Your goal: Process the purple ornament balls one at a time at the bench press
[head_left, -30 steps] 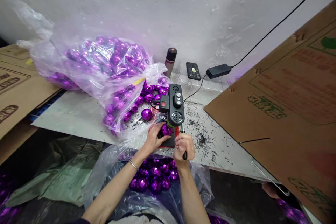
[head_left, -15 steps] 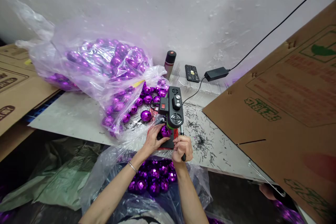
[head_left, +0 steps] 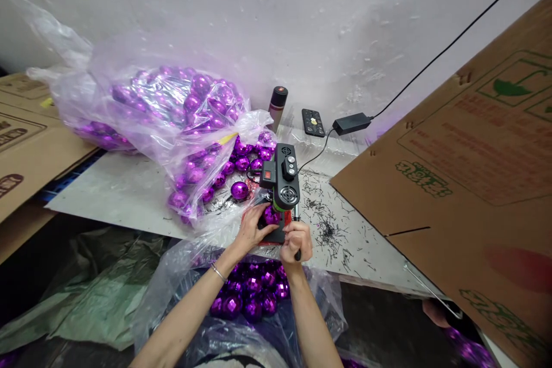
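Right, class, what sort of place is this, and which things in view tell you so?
Probably a small workshop: there is a black tabletop machine with a lever, many matching purple balls, some in a large plastic bag, and a printed cardboard box at the right.

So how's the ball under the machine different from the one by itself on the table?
The held ball sits under the machine; the lone ball lies in the open. The left hand touches the held ball; no hand touches the lone ball. The held ball is partly covered; the lone ball shows clearly. Both are purple, round and shiny.
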A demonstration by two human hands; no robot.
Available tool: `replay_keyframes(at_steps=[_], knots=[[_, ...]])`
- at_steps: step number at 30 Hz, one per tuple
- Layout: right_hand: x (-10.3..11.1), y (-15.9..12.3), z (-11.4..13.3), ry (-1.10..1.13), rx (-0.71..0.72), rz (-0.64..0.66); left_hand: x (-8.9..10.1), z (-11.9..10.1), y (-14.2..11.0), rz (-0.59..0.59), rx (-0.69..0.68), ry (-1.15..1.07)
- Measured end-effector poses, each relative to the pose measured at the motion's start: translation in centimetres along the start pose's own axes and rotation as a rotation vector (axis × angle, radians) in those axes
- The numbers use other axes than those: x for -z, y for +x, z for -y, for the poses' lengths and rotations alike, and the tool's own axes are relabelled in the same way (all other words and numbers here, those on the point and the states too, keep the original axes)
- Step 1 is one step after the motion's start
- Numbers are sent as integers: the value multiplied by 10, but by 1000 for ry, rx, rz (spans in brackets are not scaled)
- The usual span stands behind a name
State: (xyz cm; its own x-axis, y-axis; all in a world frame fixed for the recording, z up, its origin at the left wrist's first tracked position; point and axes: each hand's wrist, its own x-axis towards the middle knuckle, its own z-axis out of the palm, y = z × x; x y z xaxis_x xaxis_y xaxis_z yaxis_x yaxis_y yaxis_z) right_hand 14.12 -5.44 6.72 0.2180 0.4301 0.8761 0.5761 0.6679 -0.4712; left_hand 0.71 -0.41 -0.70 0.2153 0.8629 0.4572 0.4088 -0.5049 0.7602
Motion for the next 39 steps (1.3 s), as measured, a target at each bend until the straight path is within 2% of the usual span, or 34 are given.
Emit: replay_keyframes(at_steps=[3, 6, 10, 13, 15, 18, 21, 23, 24, 26, 28, 30, 33, 35, 37, 39], knots=[[1, -2, -2, -6, 38, 38, 1, -1, 0, -3, -15, -8], [3, 7, 7, -5, 17, 39, 1, -1, 0, -6, -17, -10], [7, 44, 35, 22, -216, 1, 1, -2, 3, 1, -6, -2], [11, 71, 52, 34, -301, 38, 3, -6, 1, -18, -12, 5], [12, 76, 56, 34, -288, 40, 5, -11, -11, -38, -36, 17], [11, 67, 52, 23, -238, 29, 12, -23, -50, -41, -152, 71], [10, 55, 47, 3, -218, 23, 24, -34, -93, 66, -280, 154], [8, 51, 45, 5, -213, 16, 35, -37, -104, 136, -324, 177], [8, 50, 45, 10, -209, 10, 41, -37, -102, 139, -321, 184], [7, 50, 45, 17, -197, 1, 54, -32, -80, 68, -249, 213], [7, 51, 44, 21, -191, 0, 64, -21, -41, -64, -114, 282], [7, 51, 43, 22, -191, 10, 71, -6, 2, -145, 21, 352], [8, 51, 43, 16, -187, 24, 73, 12, 48, -60, 150, 375], [9, 51, 43, 5, -179, 35, 72, 17, 62, -12, 198, 291], [10, 53, 43, -1, -170, 45, 73, 15, 64, -77, 272, 117], [10, 55, 44, 3, -163, 53, 77, 9, 57, -170, 391, -160]])
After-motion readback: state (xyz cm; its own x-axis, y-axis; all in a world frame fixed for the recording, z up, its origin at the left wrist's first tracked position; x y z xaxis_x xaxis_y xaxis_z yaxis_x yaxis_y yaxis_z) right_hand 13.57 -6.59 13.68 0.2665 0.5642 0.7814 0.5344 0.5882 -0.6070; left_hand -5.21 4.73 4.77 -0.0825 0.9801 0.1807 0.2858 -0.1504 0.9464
